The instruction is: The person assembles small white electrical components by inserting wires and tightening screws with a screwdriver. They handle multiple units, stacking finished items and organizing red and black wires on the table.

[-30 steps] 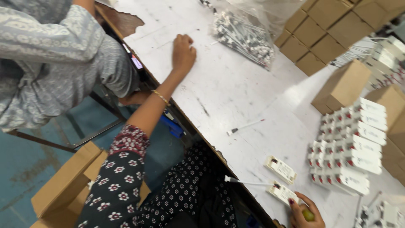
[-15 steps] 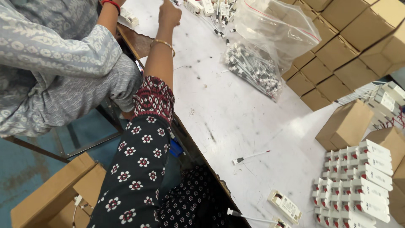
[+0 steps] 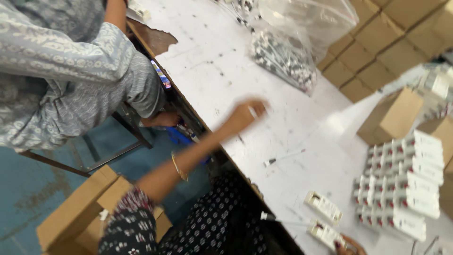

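My left hand (image 3: 245,115) hovers blurred over the white table (image 3: 212,61), fingers curled on a small white item that I cannot make out clearly. My right hand (image 3: 348,245) shows only at the bottom edge, its fingertips on the end of a small white box (image 3: 325,233). A second small white box (image 3: 323,206) lies just beyond it. One thin white pen-like stick (image 3: 283,157) rests on the table between my hands, and another (image 3: 283,220) lies at the table's near edge.
A clear plastic bag (image 3: 288,56) full of thin sticks lies at the far side. Stacked white cartons (image 3: 406,189) and brown cardboard boxes (image 3: 391,115) crowd the right. Another person in grey patterned clothes (image 3: 71,71) sits at left. Cardboard boxes (image 3: 75,212) stand on the floor.
My left hand has pulled back from the far end of the table by the bag toward the middle. The view has swung down, and my right hand is back in sight.
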`<state>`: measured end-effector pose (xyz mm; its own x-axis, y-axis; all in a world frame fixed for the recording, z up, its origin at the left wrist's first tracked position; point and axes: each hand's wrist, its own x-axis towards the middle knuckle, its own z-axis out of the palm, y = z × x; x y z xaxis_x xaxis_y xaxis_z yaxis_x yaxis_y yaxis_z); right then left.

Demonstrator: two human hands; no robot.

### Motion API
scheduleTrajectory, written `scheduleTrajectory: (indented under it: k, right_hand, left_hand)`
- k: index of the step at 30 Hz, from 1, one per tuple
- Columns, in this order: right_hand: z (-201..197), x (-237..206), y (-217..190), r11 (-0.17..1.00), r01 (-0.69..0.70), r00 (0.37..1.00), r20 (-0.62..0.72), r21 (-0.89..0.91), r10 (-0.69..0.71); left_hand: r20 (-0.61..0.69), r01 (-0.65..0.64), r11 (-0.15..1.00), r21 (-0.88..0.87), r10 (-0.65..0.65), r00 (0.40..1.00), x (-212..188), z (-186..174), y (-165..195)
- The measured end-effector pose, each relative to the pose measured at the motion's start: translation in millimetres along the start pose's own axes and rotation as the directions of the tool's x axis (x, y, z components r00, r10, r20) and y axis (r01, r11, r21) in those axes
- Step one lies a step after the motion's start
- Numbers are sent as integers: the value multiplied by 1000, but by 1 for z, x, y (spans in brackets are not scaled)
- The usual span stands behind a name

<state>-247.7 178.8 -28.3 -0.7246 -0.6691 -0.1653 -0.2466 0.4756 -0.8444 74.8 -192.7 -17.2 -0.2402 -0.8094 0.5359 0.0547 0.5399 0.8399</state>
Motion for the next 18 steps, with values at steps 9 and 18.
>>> scheduleTrajectory:
  k: [9, 18]
  right_hand:
    - [-1, -31, -19, 991, -12, 1000, 9, 134, 11]
    - [3, -29, -26, 978, 37, 996, 66, 207, -52]
  left_hand:
    - [594, 196, 966, 169, -258, 762, -120, 117, 96]
    - [685, -86, 976, 199, -76, 724, -125, 119, 83]
